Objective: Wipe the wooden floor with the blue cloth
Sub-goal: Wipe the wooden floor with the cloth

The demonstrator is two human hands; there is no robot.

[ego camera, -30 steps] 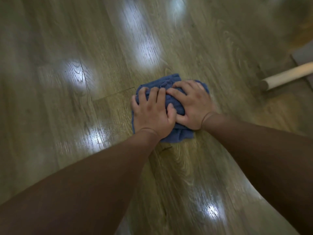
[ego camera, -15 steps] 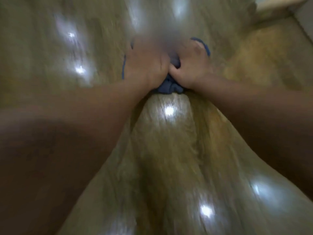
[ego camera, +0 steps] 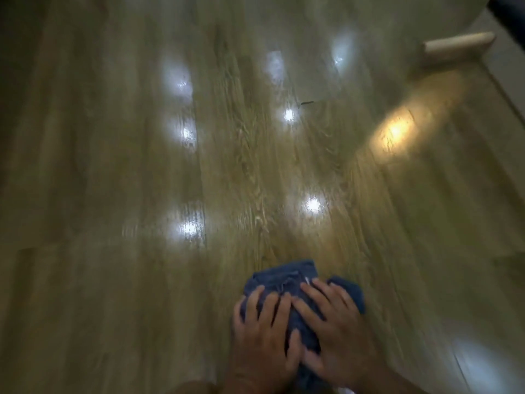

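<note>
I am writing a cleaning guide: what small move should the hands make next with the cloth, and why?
Probably push the blue cloth forward. The left hand and right hand press flat on it at the near edge of the view, and a wide stretch of wooden floor lies ahead.

Blue cloth (ego camera: 287, 282) bunched, flat on glossy wooden floor (ego camera: 255, 172), near bottom edge, partly covered.
</note>
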